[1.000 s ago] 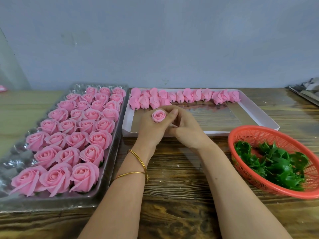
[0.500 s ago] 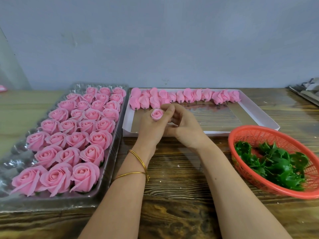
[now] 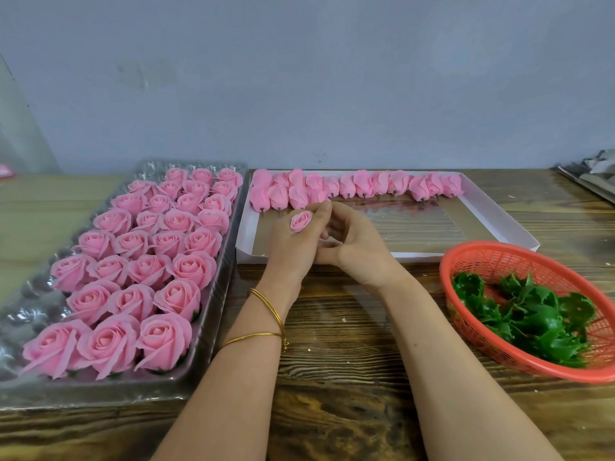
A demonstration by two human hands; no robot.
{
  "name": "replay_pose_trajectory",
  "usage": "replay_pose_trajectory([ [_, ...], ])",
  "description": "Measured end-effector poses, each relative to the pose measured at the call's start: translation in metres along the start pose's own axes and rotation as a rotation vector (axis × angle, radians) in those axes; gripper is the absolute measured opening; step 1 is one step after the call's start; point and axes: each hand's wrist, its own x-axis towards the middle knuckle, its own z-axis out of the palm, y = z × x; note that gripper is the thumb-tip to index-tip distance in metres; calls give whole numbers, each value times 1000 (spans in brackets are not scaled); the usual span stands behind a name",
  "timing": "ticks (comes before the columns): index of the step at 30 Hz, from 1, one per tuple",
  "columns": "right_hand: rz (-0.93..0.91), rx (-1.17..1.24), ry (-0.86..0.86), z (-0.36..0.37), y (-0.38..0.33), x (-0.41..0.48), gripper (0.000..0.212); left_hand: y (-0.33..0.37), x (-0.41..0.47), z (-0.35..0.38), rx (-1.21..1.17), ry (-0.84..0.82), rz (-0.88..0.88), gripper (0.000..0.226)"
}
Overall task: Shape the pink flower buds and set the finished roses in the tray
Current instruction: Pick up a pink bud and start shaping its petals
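My left hand (image 3: 294,247) holds a small pink bud (image 3: 300,221) upright, its fingers curled round the bud's lower part so only the top shows. My right hand (image 3: 357,247) sits close against the left one, fingers curled toward the bud's hidden base; whether it touches the bud I cannot tell. Both hands hover over the near left corner of the white box (image 3: 492,214), where a row of unshaped pink buds (image 3: 366,186) lies along the far wall. To the left, the clear plastic tray (image 3: 206,324) is filled with several finished pink roses (image 3: 159,257).
An orange basket (image 3: 466,257) with green leaf calyxes (image 3: 529,314) sits at the right on the wooden table (image 3: 332,377). Grey scraps (image 3: 595,174) lie at the far right edge. A grey wall stands behind everything.
The bud in my left hand has shrunk in view as my fingers close higher round it. Both hands shifted slightly toward the box.
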Motion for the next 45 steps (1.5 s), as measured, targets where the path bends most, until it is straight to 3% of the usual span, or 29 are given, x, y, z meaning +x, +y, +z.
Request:
replay_pose_trajectory([
  [12,46,-14,23,-2,0,0,61,-4,0,-2,96,-20,73,8],
  [15,50,26,29,-2,2,1,59,-6,1,-2,99,-15,81,15],
  [19,47,89,136,-2,1,3,49,-5,1,-1,152,29,143,13],
  [22,51,155,190,-2,-1,5,40,-5,3,0,297,58,268,24],
  [28,47,-32,218,2,1,4,29,-6,-1,2,406,17,363,20],
  [38,46,-97,152,0,0,3,32,-7,-1,3,456,-9,322,32],
  [45,19,-111,163,-1,3,4,27,-7,-3,3,386,2,330,27],
])
